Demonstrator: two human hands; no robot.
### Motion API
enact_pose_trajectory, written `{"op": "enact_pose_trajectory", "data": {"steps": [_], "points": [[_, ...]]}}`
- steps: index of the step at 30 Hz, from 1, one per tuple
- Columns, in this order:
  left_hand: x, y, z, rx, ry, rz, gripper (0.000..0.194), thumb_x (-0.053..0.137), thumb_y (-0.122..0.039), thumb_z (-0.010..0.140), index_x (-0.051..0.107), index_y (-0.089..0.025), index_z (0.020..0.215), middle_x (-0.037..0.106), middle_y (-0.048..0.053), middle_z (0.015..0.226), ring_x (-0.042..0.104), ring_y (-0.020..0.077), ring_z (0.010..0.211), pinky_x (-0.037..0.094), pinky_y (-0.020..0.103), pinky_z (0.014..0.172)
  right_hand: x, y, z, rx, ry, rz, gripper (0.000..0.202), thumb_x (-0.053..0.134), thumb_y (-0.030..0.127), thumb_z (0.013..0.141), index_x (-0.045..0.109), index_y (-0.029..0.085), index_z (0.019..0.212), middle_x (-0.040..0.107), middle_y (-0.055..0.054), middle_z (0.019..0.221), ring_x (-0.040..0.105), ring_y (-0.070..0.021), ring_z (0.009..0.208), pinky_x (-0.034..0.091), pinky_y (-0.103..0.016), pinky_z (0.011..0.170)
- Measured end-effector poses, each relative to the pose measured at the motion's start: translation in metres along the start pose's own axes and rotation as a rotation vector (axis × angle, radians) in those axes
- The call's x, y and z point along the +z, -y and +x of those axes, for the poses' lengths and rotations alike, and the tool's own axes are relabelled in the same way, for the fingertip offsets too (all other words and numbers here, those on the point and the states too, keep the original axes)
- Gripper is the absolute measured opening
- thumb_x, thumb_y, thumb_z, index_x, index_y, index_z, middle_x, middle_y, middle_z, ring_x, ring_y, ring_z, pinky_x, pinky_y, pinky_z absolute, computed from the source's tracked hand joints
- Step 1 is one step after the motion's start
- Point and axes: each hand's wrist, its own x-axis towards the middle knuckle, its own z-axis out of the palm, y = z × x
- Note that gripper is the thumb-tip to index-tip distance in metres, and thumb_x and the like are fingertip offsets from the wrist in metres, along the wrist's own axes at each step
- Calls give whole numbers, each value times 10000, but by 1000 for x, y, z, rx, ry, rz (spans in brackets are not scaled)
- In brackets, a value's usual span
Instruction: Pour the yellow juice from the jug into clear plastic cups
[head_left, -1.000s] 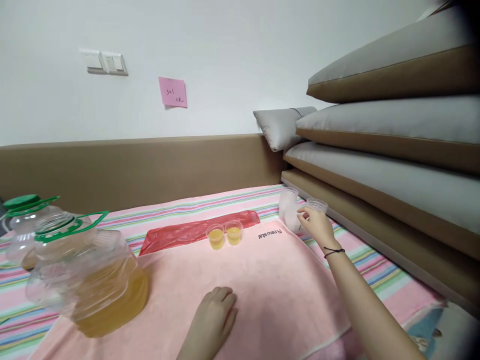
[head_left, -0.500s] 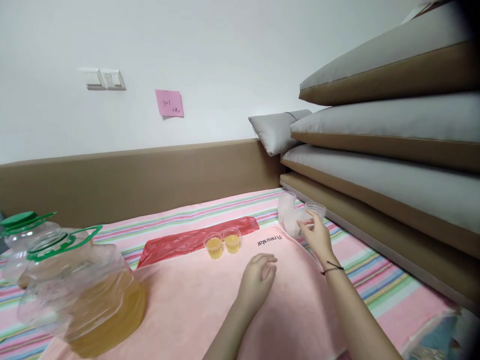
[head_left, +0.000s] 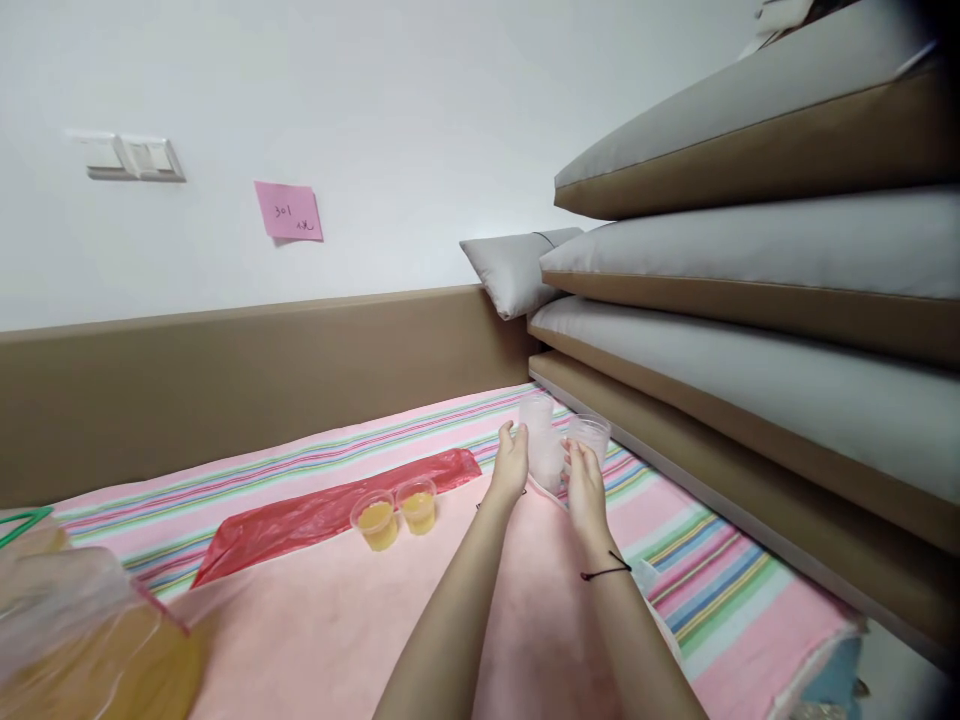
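- Right hand point(head_left: 585, 490), fingers bent, reaches to the right-hand clear cup point(head_left: 591, 432); its fingertips lie over the near side of that cup, but whether they grip it or just touch it I cannot tell.
- Left hand point(head_left: 510, 468) is at the left of the clear cups, fingers partly curled; whether it touches or grips any of them is also unclear.
- Between the hands are more clear cups: a back cup stack point(head_left: 536, 412) and a frosty-looking front cup stack point(head_left: 546, 462), close together near the towel's far corner. How many are nested cannot be made out.
- The step in hand looks like taking hold of these clear cups with both hands. Thin, light plastic like this would seem to call for a soft pinch near the rim and a steadying hand on its neighbours, since a hard squeeze could dent it or a nudge tip it.
- Left of the hands, two small cups of yellow liquid, the left filled cup point(head_left: 378, 524) and the right filled cup point(head_left: 418, 508), stand upright side by side on the pink towel point(head_left: 300, 620), just in front of the red plastic bag point(head_left: 337, 502).
- Farther left, at the picture's edge, sits a big jug point(head_left: 112, 670) of yellowish liquid, only partly in view.
- Striped cloth point(head_left: 720, 580) spreads under the towel, beside the stacked cushions point(head_left: 750, 320).
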Motion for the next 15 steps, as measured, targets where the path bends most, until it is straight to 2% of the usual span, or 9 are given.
{"op": "enact_pose_trajectory", "data": {"steps": [4, 6, 9, 11, 13, 15], "points": [[-3, -13, -1, -115, -26, -193, 689, 215, -579, 937, 273, -67, 1394, 480, 246, 1416, 328, 232, 1421, 185, 416, 1183, 0, 17, -6, -16, -28, 50, 533, 419, 618, 842, 597, 182, 1091, 621, -110, 1241, 557, -251, 1154, 456, -345, 873], [-5, -27, -7, -118, -30, -291, 655, 185, -557, 944, 296, -83, 1383, 507, 224, 1401, 352, 209, 1409, 219, 384, 1178, -4, 33, -9, -53, -42, 87, 505, 416, 588, 854, 591, 173, 1081, 614, -111, 1250, 530, -244, 1201, 415, -358, 954], [-10, -53, -25, -61, -29, -407, 526, 298, -510, 939, 401, -153, 1311, 523, 171, 1398, 467, 203, 1332, 335, 348, 1127, -11, 64, -20, -137, -33, 181, 426, 435, 533, 872, 577, 190, 1080, 631, -88, 1225, 521, -228, 1228, 372, -372, 1025], [-17, -69, -44, -9, -33, -454, 458, 421, -461, 909, 430, -190, 1278, 519, 145, 1396, 513, 216, 1286, 404, 357, 1073, -14, 83, -35, -216, 18, 239, 371, 472, 493, 875, 581, 207, 1085, 628, -76, 1229, 522, -230, 1230, 369, -392, 1043], [-29, -80, -68, 30, -46, -451, 489, 529, -431, 864, 414, -216, 1288, 498, 140, 1400, 521, 242, 1265, 449, 380, 1014, -15, 93, -58, -273, 119, 253, 368, 511, 466, 866, 574, 220, 1133, 596, -83, 1283, 506, -242, 1252, 378, -415, 1050], [-45, -83, -96, 45, -68, -364, 568, 613, -404, 817, 386, -228, 1308, 488, 149, 1397, 517, 258, 1246, 459, 387, 972, -12, 93, -87, -271, 241, 237, 437, 549, 452, 846, 525, 235, 1225, 530, -96, 1370, 470, -253, 1293, 377, -438, 1064]]}}
